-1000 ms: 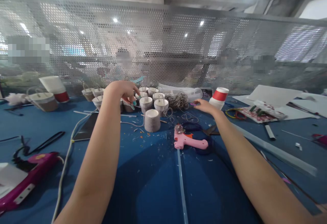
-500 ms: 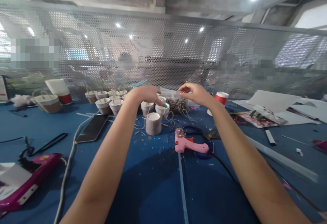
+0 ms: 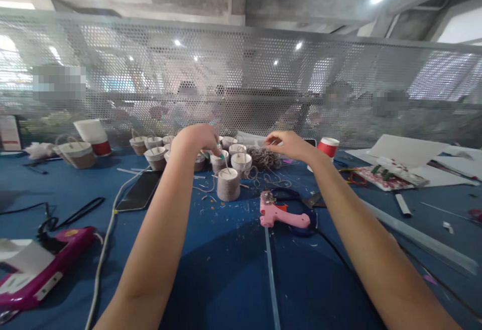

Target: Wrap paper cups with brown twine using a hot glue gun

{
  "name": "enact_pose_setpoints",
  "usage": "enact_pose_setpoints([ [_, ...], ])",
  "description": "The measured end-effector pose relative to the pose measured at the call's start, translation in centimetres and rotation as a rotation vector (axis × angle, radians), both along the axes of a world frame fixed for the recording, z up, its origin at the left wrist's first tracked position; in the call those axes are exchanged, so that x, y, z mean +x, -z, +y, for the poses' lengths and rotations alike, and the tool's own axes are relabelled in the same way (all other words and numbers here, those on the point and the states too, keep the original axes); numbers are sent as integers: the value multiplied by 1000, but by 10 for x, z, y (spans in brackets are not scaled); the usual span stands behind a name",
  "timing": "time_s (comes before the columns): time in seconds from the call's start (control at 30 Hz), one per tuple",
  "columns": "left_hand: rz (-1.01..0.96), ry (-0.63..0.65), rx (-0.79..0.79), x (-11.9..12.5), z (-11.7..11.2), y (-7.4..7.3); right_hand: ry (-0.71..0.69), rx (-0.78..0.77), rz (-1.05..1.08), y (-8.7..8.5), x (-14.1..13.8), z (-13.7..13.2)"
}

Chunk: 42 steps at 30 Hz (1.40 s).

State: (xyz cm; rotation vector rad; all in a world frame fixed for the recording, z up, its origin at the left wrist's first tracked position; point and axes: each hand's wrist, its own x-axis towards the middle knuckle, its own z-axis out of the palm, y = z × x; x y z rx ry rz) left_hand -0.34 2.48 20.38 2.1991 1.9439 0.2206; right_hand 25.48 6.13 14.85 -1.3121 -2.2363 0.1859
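Observation:
My left hand (image 3: 198,139) hovers over a cluster of small paper cups (image 3: 158,155), fingers pinched on a thin strand of twine that runs down toward a twine-wrapped cup (image 3: 228,185). My right hand (image 3: 289,145) is level with it, a little to the right, above a loose pile of twine (image 3: 265,158). Its fingertips are pinched together on something thin that I cannot make out. A pink glue gun (image 3: 283,215) lies on the blue table (image 3: 226,280) in front of the wrapped cup.
Scissors (image 3: 307,200) lie beside the glue gun, and a clear glue stick (image 3: 271,275) points toward me. A black phone (image 3: 138,193), a white cable (image 3: 103,249) and a magenta device (image 3: 41,267) are on the left. Red cups (image 3: 327,147) and papers (image 3: 406,151) are on the right, with a perforated metal screen (image 3: 241,84) behind.
My right hand rose from the table near the red cups and came left above the twine pile. My left hand moved right over the cups, and both hands now pinch close together.

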Motion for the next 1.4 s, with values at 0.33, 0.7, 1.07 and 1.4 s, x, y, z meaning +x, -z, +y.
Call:
enact_pose_setpoints([
  [0.33,-81,5,403,24,-17,0,57,323,-77,5,1,5],
  [0.7,-927,363,-118,86,19,55,104,405,-4,0,0,-1],
  [1.07,-1176,291,37,69,45,63,112,-42,-19,-14,32,-2],
  [1.4,-977,434,-95,77,42,73,148,-183,0,-1,22,9],
])
